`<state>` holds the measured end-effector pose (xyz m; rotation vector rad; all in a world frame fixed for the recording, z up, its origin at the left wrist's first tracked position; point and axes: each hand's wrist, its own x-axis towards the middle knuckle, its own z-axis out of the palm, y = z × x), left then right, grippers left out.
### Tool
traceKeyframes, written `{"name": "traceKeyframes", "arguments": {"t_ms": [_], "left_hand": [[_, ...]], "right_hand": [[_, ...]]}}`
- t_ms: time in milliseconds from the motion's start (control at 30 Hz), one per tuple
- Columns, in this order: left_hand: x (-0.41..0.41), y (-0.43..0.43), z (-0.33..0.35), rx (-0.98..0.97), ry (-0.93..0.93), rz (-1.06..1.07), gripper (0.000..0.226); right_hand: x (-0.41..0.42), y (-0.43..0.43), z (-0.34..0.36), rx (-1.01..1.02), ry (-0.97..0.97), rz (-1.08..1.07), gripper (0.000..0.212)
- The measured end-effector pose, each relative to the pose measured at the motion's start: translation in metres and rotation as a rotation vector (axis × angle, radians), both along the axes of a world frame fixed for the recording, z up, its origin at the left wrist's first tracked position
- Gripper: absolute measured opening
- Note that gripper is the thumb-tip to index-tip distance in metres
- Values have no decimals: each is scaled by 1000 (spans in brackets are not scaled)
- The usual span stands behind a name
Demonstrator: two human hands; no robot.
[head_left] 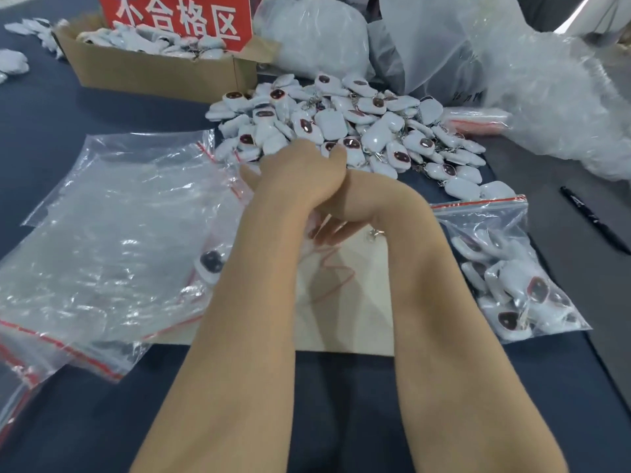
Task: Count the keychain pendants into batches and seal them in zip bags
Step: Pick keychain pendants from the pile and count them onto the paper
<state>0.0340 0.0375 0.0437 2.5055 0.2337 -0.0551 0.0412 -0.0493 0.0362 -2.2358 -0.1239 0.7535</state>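
As far as the head view shows, the work is somewhere in the middle. One filled zip bag lies on the right of the surface, with many white pendants inside and its red strip along the top; whether it is pressed fully closed I cannot tell. A large pile of loose pendants waits behind the hands, so I judge that many batches are left to count.

On the left lies a heap of empty zip bags, and one pendant shows through the plastic at its right edge. The cardboard box with the red sign holds more white pendants.

The left hand reaches into the near edge of the pile. Its fingertips are hidden among the pendants, so I cannot tell its grip. The right hand is bent down under the left wrist, above a beige sheet. Its fingers are blurred, and what they hold, if anything, is not clear.
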Motion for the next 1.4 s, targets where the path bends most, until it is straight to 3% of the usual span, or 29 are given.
{"name": "traceKeyframes", "arguments": {"t_ms": [133, 233, 367, 467, 567, 667, 767, 867, 933, 1067, 1167, 1267, 1400], "left_hand": [[48, -16, 4, -106, -118, 16, 49], [95, -26, 3, -135, -236, 128, 41], [150, -20, -9, -67, -404, 267, 38], [178, -18, -20, 61, -350, 248, 44], [190, -21, -28, 274, -86, 45, 48], [186, -14, -16, 355, 27, -163, 40], [163, -7, 6, 427, 67, -267, 35], [135, -1, 16, 448, 84, -306, 33], [124, 2, 18, 363, 73, -286, 33], [120, 1, 9, 61, -221, -50, 34], [119, -9, -17, 202, -101, 25, 43], [117, -17, -33, 372, 37, -113, 44], [100, -14, -25, 314, 33, -263, 38]], "right_hand": [[50, -17, 4, -173, -391, -260, 24], [98, -19, -5, -24, -762, -622, 25], [156, -19, -12, 7, -932, -642, 31], [191, -20, -15, -145, -901, -519, 35], [207, -21, -18, -430, -711, -312, 43], [195, -28, -3, -534, -585, -100, 40], [166, -35, 17, -557, -558, 25, 24], [141, -48, 25, -575, -493, 28, 39], [131, -54, 31, -528, -483, -23, 41], [131, -50, 30, -278, -690, -322, 33], [126, -34, 5, -268, -582, -270, 40], [114, -29, -19, -402, -522, -173, 42], [92, -33, -15, -285, -497, -137, 32]]}}
